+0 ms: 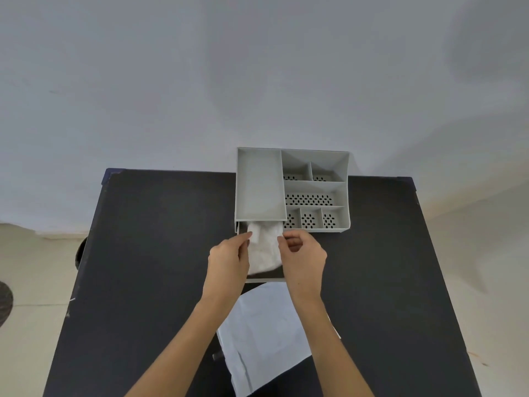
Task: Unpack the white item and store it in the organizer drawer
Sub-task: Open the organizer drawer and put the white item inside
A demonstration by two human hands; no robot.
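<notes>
A grey organizer [292, 187] stands at the far edge of the black table [143, 253]. Its drawer [266, 279] is pulled out toward me from under the left compartment. A white crumpled item [264, 250] lies inside the drawer. My left hand [229, 262] rests at the drawer's left side, fingertips touching the white item's upper left corner. My right hand [303, 253] is at the drawer's right side, its thumb and fingers pinched near the item's right edge. Below the drawer, between my forearms, lies a flat white packaging bag [263, 333].
The organizer's right part has several small compartments with perforated floors [309, 199]. A pale wall rises behind the table. Tiled floor shows on both sides, with a dark round object [4, 302] at the far left.
</notes>
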